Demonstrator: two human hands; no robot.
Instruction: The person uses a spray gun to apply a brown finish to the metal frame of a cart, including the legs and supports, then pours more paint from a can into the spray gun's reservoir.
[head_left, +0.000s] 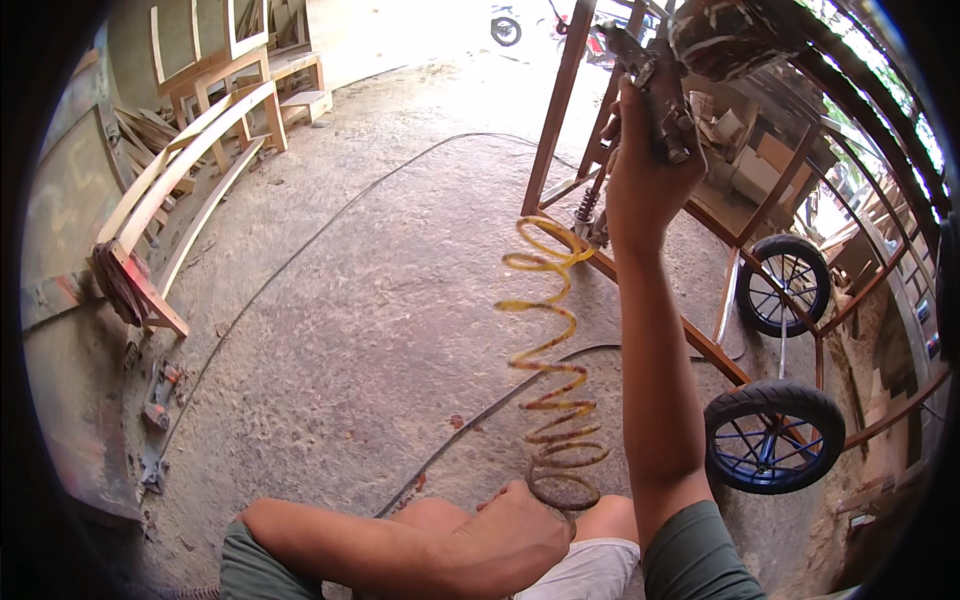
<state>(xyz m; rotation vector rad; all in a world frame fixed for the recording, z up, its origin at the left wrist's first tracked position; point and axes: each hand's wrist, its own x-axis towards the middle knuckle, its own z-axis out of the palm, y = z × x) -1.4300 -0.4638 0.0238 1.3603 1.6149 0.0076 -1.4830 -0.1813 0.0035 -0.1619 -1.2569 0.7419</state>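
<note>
My right hand is raised at the upper right, with its fingers wrapped round the grip of a spray gun. A dark, paint-smeared cup sits at the gun's right. My left hand is low over my lap, curled closed at the lower end of a yellow coiled air hose. The stained coils stretch up toward my right forearm, where the upper end passes behind it. Beyond the raised arm stands a brown metal frame, a cart-like structure with wheels.
Two spoked black wheels are on the frame's right side. A dark cable curves across the concrete floor. Wooden frames stand at the left, near a metal panel. A motorbike wheel shows in the bright background.
</note>
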